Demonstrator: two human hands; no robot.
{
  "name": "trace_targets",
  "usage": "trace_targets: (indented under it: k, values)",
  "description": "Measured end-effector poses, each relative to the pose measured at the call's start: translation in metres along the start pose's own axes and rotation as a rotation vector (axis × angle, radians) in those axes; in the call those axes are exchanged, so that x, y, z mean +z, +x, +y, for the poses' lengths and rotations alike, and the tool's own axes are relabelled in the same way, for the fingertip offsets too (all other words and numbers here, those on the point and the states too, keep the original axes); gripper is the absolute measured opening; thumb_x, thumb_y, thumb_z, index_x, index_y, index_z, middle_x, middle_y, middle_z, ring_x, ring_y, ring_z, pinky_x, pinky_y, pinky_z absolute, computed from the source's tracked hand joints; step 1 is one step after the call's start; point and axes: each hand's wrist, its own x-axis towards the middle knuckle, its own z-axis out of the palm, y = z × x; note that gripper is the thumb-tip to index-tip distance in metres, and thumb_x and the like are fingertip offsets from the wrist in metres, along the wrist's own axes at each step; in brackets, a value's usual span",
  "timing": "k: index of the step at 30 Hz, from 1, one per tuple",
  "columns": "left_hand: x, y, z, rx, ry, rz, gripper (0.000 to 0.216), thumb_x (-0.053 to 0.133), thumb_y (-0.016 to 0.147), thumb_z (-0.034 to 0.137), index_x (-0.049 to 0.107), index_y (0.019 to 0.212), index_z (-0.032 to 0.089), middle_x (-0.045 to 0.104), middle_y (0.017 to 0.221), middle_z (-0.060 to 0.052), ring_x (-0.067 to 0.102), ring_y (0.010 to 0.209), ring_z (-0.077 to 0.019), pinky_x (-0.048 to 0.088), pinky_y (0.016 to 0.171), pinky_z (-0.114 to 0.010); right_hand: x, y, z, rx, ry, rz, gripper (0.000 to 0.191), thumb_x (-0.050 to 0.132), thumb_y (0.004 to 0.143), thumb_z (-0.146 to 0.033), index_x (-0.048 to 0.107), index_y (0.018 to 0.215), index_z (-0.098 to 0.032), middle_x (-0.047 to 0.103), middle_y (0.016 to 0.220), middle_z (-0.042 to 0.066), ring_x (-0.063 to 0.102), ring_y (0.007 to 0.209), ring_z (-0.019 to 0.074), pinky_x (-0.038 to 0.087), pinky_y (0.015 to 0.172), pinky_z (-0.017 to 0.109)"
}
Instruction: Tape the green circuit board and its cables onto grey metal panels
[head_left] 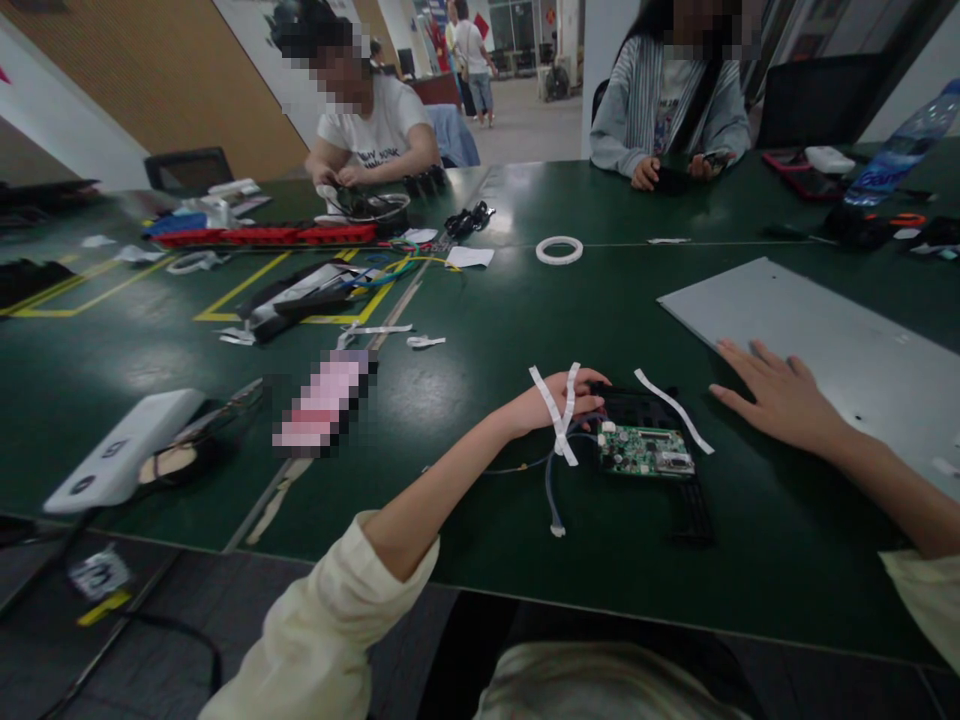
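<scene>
My left hand (556,388) reaches to the upper left corner of a black plastic frame (694,515), its fingers closed on that edge. A green circuit board (646,450) sits on the frame. Thin grey-blue cables (551,495) run from the board's left side onto the table. Two crossed white tape strips (568,450) lie over the back of my left hand; another white strip (673,408) curves along the frame's right side. My right hand (787,400) rests with fingers spread at the left edge of a flat grey panel (847,330).
A tape roll (559,251) lies further back on the green table. To the left are a phone (326,405), a white power bank (124,450) and a black pouch-like bundle (300,297). Two people sit opposite. A water bottle (904,145) stands tilted in view at the right.
</scene>
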Motion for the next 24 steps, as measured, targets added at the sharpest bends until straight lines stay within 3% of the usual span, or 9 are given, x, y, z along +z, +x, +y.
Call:
trace_targets:
  k: [7, 10, 12, 15, 17, 18, 20, 22, 24]
  values:
    - [0.004, -0.001, 0.002, 0.009, -0.003, 0.018, 0.029, 0.058, 0.084, 0.023, 0.052, 0.111, 0.015, 0.062, 0.084, -0.004, 0.060, 0.073, -0.0126, 0.051, 0.065, -0.027, -0.010, 0.001, -0.030, -0.135, 0.085, -0.011, 0.069, 0.031, 0.089, -0.059, 0.008, 0.149, -0.032, 0.016, 0.152, -0.001, 0.017, 0.137, 0.0337, 0.021, 0.106, 0.061]
    - [0.003, -0.001, 0.002, 0.012, 0.006, 0.008, 0.030, 0.057, 0.084, 0.023, 0.052, 0.112, 0.015, 0.062, 0.085, -0.005, 0.060, 0.074, -0.0128, 0.051, 0.065, -0.027, -0.014, 0.000, -0.037, -0.167, 0.210, -0.012, 0.061, 0.031, 0.091, -0.056, 0.018, 0.147, -0.035, 0.024, 0.150, -0.002, 0.019, 0.137, 0.0320, 0.018, 0.106, 0.063]
    - [0.002, -0.001, 0.002, 0.010, 0.008, 0.007, 0.030, 0.058, 0.084, 0.024, 0.052, 0.113, 0.015, 0.062, 0.087, -0.005, 0.061, 0.076, -0.0134, 0.051, 0.065, -0.027, -0.018, -0.001, -0.039, -0.141, 0.372, 0.010, 0.052, 0.030, 0.093, -0.052, 0.031, 0.142, -0.035, 0.036, 0.145, 0.000, 0.031, 0.133, 0.0292, 0.021, 0.107, 0.059]
    - [0.002, -0.002, 0.002, 0.000, -0.002, 0.012, 0.030, 0.058, 0.084, 0.024, 0.052, 0.113, 0.016, 0.062, 0.088, -0.005, 0.061, 0.079, -0.0141, 0.052, 0.066, -0.028, -0.026, -0.002, -0.037, 0.040, 0.711, 0.100, 0.046, 0.033, 0.093, -0.048, 0.045, 0.133, -0.028, 0.067, 0.103, 0.005, 0.058, 0.108, 0.0237, 0.037, 0.099, 0.047]
    - [0.003, -0.003, 0.002, -0.005, -0.009, 0.012, 0.030, 0.057, 0.085, 0.024, 0.052, 0.113, 0.016, 0.062, 0.089, -0.005, 0.061, 0.080, -0.0143, 0.052, 0.067, -0.028, -0.032, 0.000, -0.030, 0.173, 0.868, 0.156, 0.045, 0.037, 0.092, -0.046, 0.049, 0.129, -0.022, 0.063, 0.065, 0.001, 0.065, 0.090, 0.0223, 0.045, 0.089, 0.039]
    - [0.003, -0.003, 0.002, -0.003, -0.010, 0.009, 0.030, 0.057, 0.085, 0.024, 0.052, 0.113, 0.016, 0.062, 0.088, -0.005, 0.061, 0.080, -0.0142, 0.052, 0.067, -0.029, -0.034, 0.002, -0.024, 0.221, 0.887, 0.171, 0.046, 0.039, 0.091, -0.046, 0.050, 0.128, -0.020, 0.059, 0.058, 0.000, 0.066, 0.084, 0.0221, 0.046, 0.084, 0.037]
    - [0.002, -0.004, 0.002, 0.006, -0.010, 0.002, 0.030, 0.058, 0.085, 0.024, 0.053, 0.114, 0.016, 0.063, 0.089, -0.005, 0.061, 0.079, -0.0140, 0.052, 0.068, -0.030, -0.036, 0.009, -0.008, 0.287, 0.810, 0.187, 0.047, 0.042, 0.090, -0.046, 0.050, 0.128, -0.020, 0.064, 0.069, 0.004, 0.064, 0.078, 0.0215, 0.047, 0.077, 0.035]
    - [0.002, -0.005, 0.002, 0.014, -0.007, 0.005, 0.030, 0.057, 0.085, 0.024, 0.053, 0.114, 0.017, 0.063, 0.090, -0.005, 0.061, 0.078, -0.0134, 0.052, 0.068, -0.030, -0.034, 0.018, 0.015, 0.326, 0.640, 0.208, 0.049, 0.042, 0.089, -0.047, 0.046, 0.132, -0.023, 0.066, 0.100, 0.009, 0.062, 0.080, 0.0211, 0.046, 0.076, 0.035]
    - [0.001, -0.005, 0.002, 0.005, -0.003, 0.005, 0.030, 0.057, 0.085, 0.024, 0.053, 0.114, 0.017, 0.063, 0.090, -0.005, 0.061, 0.078, -0.0131, 0.052, 0.069, -0.029, -0.025, 0.027, 0.039, 0.325, 0.415, 0.196, 0.057, 0.040, 0.088, -0.048, 0.036, 0.138, -0.022, 0.057, 0.122, 0.013, 0.057, 0.097, 0.0251, 0.043, 0.085, 0.039]
